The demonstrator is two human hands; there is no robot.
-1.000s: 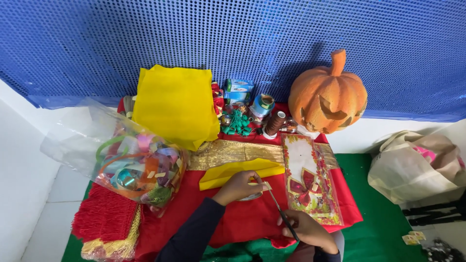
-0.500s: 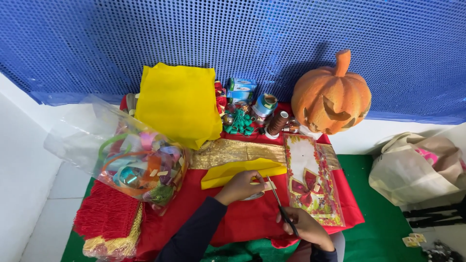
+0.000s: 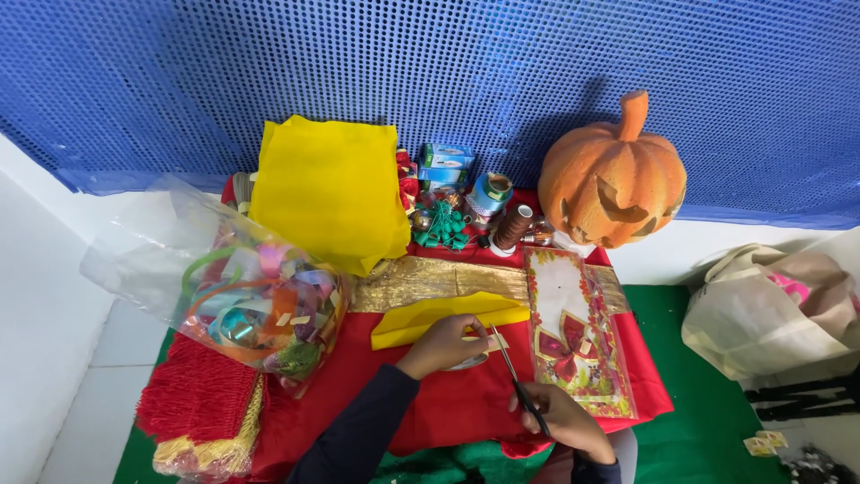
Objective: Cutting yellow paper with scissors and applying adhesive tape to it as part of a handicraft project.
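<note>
My left hand (image 3: 441, 345) pinches a small pale strip (image 3: 488, 341) over the red cloth (image 3: 448, 403), just below a folded yellow sheet (image 3: 445, 316). My right hand (image 3: 564, 419) grips black-handled scissors (image 3: 513, 381), whose blades point up and left and meet the strip. A tape roll lies partly hidden under my left hand. To the right of the blades lies a clear packet with a red bow print (image 3: 573, 336).
A gold fabric band (image 3: 430, 278) crosses the cloth. Behind it stand a yellow sheet (image 3: 330, 193), a thread spool (image 3: 511, 228), small boxes (image 3: 445, 163) and an orange carved pumpkin (image 3: 613, 179). A clear bag of ribbons (image 3: 242, 300) sits left, a beige bag (image 3: 770, 309) right.
The scissor blades have swung slightly left toward the strip and my right hand has edged up a little. The view shifted slightly.
</note>
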